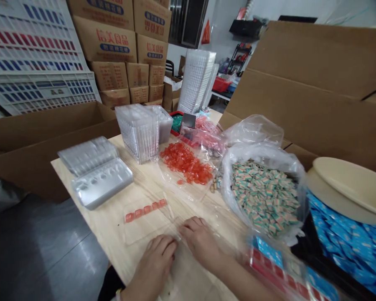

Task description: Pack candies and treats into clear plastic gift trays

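My left hand (152, 267) and my right hand (200, 241) lie side by side at the near edge of a light wood table (113, 242), fingers curled. Both rest on or against a clear plastic sheet (188, 255), whose exact shape is hard to see. Just beyond my left fingertips lies a clear plastic tray (146, 221) with a single row of orange-red wrapped candies (145, 211). My right fingertips touch the plastic near that tray's right corner. Neither hand visibly grips anything.
A clear bag of orange-red candies (186, 164) lies ahead, next to a large bag of teal-and-cream wrapped sweets (265, 198). Silver trays (97, 171) and stacked clear trays (138, 131) stand farther left. Blue packets (354, 251) fill a bin at right, and cardboard boxes (319, 75) surround the table.
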### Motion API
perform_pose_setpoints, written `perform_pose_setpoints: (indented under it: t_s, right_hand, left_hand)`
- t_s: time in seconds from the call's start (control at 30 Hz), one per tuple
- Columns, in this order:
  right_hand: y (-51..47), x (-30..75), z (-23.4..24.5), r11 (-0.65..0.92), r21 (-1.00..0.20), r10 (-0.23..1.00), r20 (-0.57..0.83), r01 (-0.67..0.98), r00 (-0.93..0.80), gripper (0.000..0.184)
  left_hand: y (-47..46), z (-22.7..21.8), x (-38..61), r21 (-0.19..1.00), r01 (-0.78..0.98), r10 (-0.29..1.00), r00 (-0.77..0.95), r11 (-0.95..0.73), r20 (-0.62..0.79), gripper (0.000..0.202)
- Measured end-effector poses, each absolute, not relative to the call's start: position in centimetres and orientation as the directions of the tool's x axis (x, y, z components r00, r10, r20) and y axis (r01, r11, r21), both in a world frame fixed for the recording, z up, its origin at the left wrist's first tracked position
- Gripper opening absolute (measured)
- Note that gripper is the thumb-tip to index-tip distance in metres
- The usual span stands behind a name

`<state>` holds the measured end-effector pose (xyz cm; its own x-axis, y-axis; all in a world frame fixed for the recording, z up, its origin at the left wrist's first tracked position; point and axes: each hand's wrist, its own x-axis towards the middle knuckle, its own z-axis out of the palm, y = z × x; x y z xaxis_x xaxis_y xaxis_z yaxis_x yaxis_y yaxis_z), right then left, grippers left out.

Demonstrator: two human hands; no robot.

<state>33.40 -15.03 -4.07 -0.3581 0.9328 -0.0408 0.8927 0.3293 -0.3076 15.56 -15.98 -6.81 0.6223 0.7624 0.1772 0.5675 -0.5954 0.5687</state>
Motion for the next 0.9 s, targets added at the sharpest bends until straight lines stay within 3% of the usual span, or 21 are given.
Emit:
perform_pose_setpoints:
  t_s: [0.1, 0.2, 0.37, 0.5, 0.57, 0.67, 0.77, 0.9]
  right_hand:
    - [-14.1, 34.5, -3.2, 0.299, -0.399, 0.951, 0.045, 0.867, -0.307, 0.033]
    - [-10.4, 36.1, -3.0, 0.207, -0.454, 0.978, 0.123, 0.867, -0.170, 0.027]
    - [-2.5, 37.2, -4.6, 0.055, -0.407, 0.998, 0.061, 0.912, -0.033, 0.026]
    - [-1.0, 37.5, -6.1, 0.074, -0.451, 0.996, 0.074, 0.890, -0.046, 0.028]
    - [-1.5, 37.7, -6.4, 0.076, -0.650, 0.995, 0.095, 0.757, -0.018, 0.027]
    - [-2.5, 37.9, -5.9, -0.023, -0.962, 0.996, 0.003, 0.272, 0.094, 0.018]
    - [-3.4, 37.6, -4.8, -0.121, -0.986, 0.980, -0.138, -0.117, 0.141, 0.018]
    - [-4.2, 37.2, -3.7, -0.166, -0.943, 0.961, -0.221, -0.290, 0.168, 0.022]
  left_hand:
    - [-14.0, -5.1, 15.3, 0.645, 0.519, 0.782, 0.588, -0.561, 0.207, 0.020]
    - [-8.6, -3.0, 17.4, 0.703, 0.506, 0.842, 0.474, -0.500, 0.257, 0.017]
    - [1.7, -3.2, 23.5, 0.693, 0.576, 0.857, 0.500, -0.434, 0.121, 0.020]
    - [3.9, -5.1, 24.9, 0.732, 0.543, 0.846, 0.527, -0.412, 0.086, 0.020]
    - [3.4, -5.5, 24.6, 0.768, 0.503, 0.852, 0.513, -0.396, 0.104, 0.022]
    - [2.2, -5.5, 24.4, 0.847, 0.435, 0.892, 0.443, -0.305, 0.093, 0.028]
    - [1.0, -5.4, 25.0, 0.920, 0.330, 0.889, 0.456, -0.211, 0.040, 0.031]
    - [0.0, -5.3, 25.7, 0.997, 0.066, 0.852, 0.518, 0.050, -0.077, 0.026]
